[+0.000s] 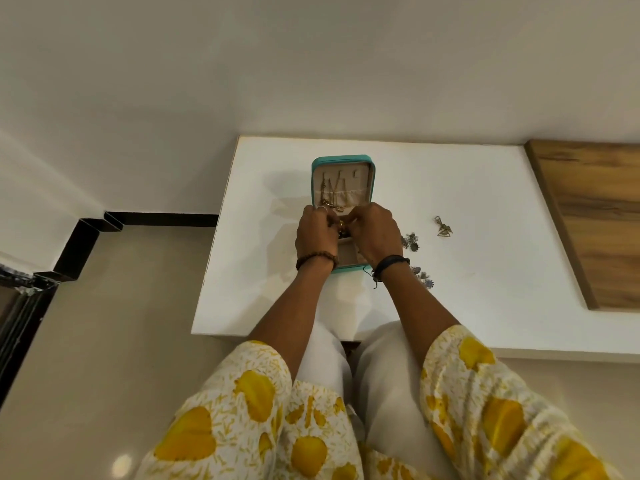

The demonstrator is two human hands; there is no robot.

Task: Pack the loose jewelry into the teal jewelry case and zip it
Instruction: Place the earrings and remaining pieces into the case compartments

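The teal case [343,181] lies open on the white table [467,202], right under both hands. The left hand [317,233] and right hand [375,235] sit close together, fingers curled, pinching a gold piece [342,225] over the case's near half. Chains hang inside the lid; loose earrings [444,226] lie off to the right.

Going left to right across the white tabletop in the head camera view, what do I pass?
Left hand → right hand → dark flower-shaped earrings → gold triangular earrings → wooden panel.
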